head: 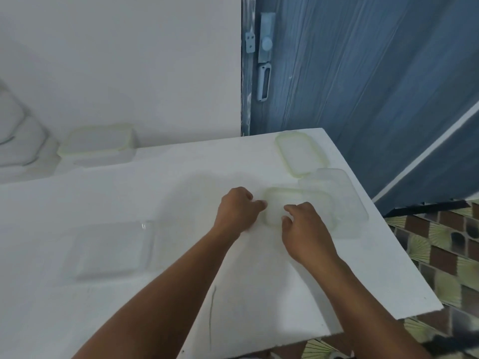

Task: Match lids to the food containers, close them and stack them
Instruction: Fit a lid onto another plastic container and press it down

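Head view: fingers of the left hand (238, 211) are curled against the left edge of a green-rimmed lid (298, 195), and those of the right hand (305, 229) are curled over its near edge. Both hands appear to grip it, though blur hides the exact contact. This lid lies at centre right of the frame on the white table (259, 294), overlapping a clear lid (347, 198). A second green-rimmed lid (300, 154) lies just beyond, toward the upper right. An open container (114, 250) stands at lower left, well apart from the hands. A closed container (98, 146) sits at upper left beside a blurred pile (18, 146) at the frame edge, its contents unclear. Judgement: one container is closed, at least one is left to be lidded, and stacking is not finished.
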`<act>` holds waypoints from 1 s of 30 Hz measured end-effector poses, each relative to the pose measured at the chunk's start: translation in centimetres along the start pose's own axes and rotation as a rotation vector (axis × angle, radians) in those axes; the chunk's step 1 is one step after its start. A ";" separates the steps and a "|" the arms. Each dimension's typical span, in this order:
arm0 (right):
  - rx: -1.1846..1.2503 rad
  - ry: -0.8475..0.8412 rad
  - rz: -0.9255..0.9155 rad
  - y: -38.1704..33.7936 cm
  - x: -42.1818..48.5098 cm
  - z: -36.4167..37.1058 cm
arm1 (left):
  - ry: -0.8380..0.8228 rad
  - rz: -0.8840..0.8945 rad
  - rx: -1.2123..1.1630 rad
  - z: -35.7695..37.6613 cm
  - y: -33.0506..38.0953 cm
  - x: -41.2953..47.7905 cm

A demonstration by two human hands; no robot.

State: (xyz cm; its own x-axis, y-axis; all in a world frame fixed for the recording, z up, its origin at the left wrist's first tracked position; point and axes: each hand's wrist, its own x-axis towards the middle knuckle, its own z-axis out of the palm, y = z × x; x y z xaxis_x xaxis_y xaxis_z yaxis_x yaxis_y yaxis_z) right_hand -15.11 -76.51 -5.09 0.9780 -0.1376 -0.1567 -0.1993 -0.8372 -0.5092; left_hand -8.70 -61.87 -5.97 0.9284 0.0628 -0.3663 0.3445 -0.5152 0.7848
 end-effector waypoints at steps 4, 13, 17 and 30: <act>-0.057 -0.001 -0.008 0.7 -0.3 -0.5 | 0.028 0.060 0.226 0.6 -0.1 0.0; -0.083 -0.013 -0.003 1.9 -0.3 -1.2 | 0.107 0.069 0.277 -1.6 -1.7 0.6; -0.102 -0.010 -0.008 1.9 -0.2 -0.9 | 0.132 0.040 0.261 -3.0 -2.7 0.8; -0.009 -0.014 0.060 1.5 0.5 -1.0 | 0.064 -0.094 -0.187 -4.1 -2.4 1.3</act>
State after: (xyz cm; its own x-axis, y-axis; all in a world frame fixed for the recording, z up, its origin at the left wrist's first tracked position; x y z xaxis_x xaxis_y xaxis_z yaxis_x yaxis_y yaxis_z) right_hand -14.84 -78.36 -5.07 0.9633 -0.1804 -0.1988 -0.2572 -0.8326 -0.4905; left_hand -7.76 -57.05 -6.26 0.8959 0.1603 -0.4143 0.4442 -0.3370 0.8301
